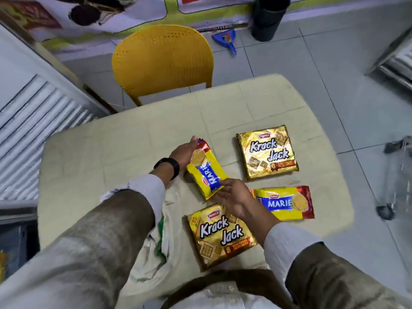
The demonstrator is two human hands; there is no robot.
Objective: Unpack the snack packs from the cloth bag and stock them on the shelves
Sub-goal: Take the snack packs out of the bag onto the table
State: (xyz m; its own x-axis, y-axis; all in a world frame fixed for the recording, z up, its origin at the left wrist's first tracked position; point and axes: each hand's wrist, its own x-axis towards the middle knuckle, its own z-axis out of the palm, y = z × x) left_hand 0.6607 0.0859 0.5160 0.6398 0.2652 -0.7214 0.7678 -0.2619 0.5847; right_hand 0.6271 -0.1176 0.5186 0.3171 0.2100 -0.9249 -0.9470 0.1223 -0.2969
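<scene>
A yellow Marie biscuit pack [206, 169] is held tilted just above the cream table [111, 157]. My left hand [184, 155] grips its far end from the left, and my right hand [233, 194] pinches its near end. A second Marie pack [284, 202] lies flat to the right. One gold Krack Jack pack [267, 152] lies at the far right, another [219, 234] near the front edge. The flattened cloth bag [153, 248], cream with green print, lies under my left forearm.
A yellow plastic chair [162, 61] stands at the table's far side. White louvred shelving [33, 121] runs along the left. A blue dustpan [225, 40] and a black bin [266, 21] sit on the tiled floor behind. A metal wheeled frame [399, 175] stands at the right.
</scene>
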